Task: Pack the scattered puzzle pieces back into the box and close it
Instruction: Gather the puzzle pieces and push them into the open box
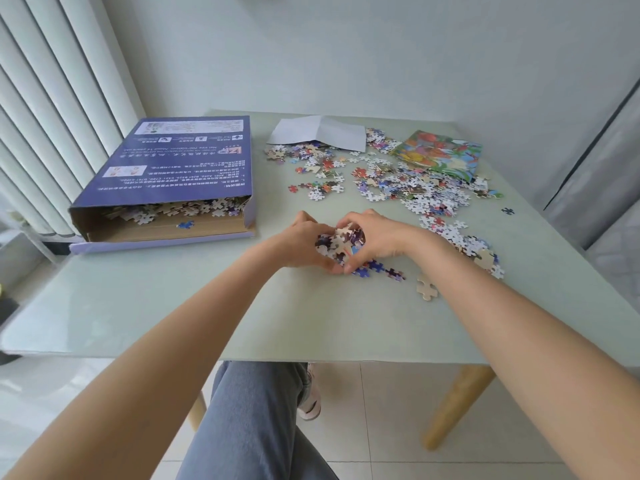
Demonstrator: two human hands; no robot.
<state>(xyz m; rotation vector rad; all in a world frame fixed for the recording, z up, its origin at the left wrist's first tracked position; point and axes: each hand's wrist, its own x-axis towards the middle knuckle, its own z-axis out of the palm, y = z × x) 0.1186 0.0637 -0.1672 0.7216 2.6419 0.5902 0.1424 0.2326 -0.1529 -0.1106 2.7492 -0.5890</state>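
From the head view, the job looks partly done; the box (166, 174) lies flat on the left of the tabletop (173, 306) with its near end open, and a layer of pieces (194, 207) already sits inside its mouth, one blue piece (186, 224) lying on the inner flap; the box is not yet closed. Both hands meet at the middle of the tabletop; the left hand (301, 244) and the right hand (377, 237) are cupped together, each grip curled round a shared handful of pieces (341, 242), which rests between the palms, seemingly just on the surface. I judge this handful is bound for the box next.

Much is left: a wide scatter of loose pieces (408, 188) covers the right half of the tabletop, too many to count; a few lie just beside the hands, and one dark piece (507, 211) sits well apart on the far right. Counted: one box, two hands, one white folded sheet (318, 131) at the back, one colourful picture sheet (440, 154) at the back right, partly over pieces.
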